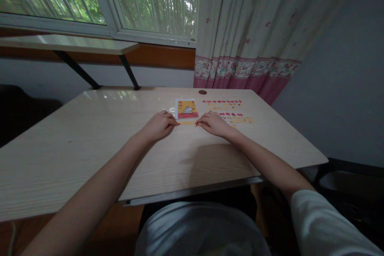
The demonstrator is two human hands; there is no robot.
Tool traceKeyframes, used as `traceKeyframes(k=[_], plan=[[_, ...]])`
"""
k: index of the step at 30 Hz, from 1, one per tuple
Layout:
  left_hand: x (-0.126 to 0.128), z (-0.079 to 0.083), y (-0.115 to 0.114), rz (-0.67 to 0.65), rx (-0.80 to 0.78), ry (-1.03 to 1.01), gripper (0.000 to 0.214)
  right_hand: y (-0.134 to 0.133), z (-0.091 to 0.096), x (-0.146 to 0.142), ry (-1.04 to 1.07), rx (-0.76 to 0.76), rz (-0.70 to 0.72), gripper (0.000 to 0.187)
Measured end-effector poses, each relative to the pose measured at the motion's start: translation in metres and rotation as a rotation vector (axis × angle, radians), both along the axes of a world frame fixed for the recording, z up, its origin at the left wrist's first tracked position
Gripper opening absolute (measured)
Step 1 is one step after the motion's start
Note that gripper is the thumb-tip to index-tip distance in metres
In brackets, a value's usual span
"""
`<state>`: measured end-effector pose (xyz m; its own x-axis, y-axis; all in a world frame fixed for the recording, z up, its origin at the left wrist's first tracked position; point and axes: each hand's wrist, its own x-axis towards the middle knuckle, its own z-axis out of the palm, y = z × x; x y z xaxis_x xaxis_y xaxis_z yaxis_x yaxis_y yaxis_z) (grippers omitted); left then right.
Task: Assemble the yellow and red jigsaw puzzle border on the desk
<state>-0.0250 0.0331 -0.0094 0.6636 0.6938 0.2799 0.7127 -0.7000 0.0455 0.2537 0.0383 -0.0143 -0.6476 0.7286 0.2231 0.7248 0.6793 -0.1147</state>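
A strip of small yellow jigsaw pieces [187, 123] lies flat on the table between my two hands. My left hand [162, 124] is closed in a pinch at the strip's left end, with a bit of dark red showing at the fingertips. At the opposite end, my right hand [213, 123] pinches a small red jigsaw piece [197, 124]. Just beyond the strip is a picture card [188, 109] showing a white, dog-like figure on yellow and red. Fingers partly hide what each hand holds.
Loose red pieces [222, 101] and yellow pieces [244, 120] lie in rows to the right, some behind my right hand. A round cable hole [203, 92] is near the wooden table's [99, 140] back edge. A raised shelf [69, 43] stands at back left; a curtain [240, 40] hangs behind.
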Motion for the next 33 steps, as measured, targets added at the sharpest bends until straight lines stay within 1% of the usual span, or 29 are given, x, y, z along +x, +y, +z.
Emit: traceKeyframes(k=[7, 15, 21, 25, 29, 33], plan=[[0.002, 0.001, 0.000, 0.024, -0.002, 0.017, 0.034, 0.000, 0.000, 0.000, -0.015, 0.012, -0.031, 0.029], [0.004, 0.002, -0.002, 0.024, 0.012, 0.021, 0.032, -0.001, 0.000, -0.002, -0.010, 0.018, -0.012, 0.029], [0.005, 0.000, 0.000, 0.014, 0.017, 0.008, 0.031, -0.003, 0.001, -0.004, -0.003, 0.009, -0.002, 0.029], [0.006, -0.001, 0.000, 0.005, -0.003, -0.011, 0.030, -0.004, 0.000, -0.013, -0.006, 0.018, 0.005, 0.032], [0.007, 0.000, -0.001, -0.001, -0.011, -0.042, 0.030, -0.007, -0.001, -0.028, -0.010, 0.017, 0.046, 0.038], [0.008, 0.000, -0.002, 0.000, 0.001, -0.026, 0.030, -0.010, -0.002, -0.037, -0.023, 0.023, 0.068, 0.042]])
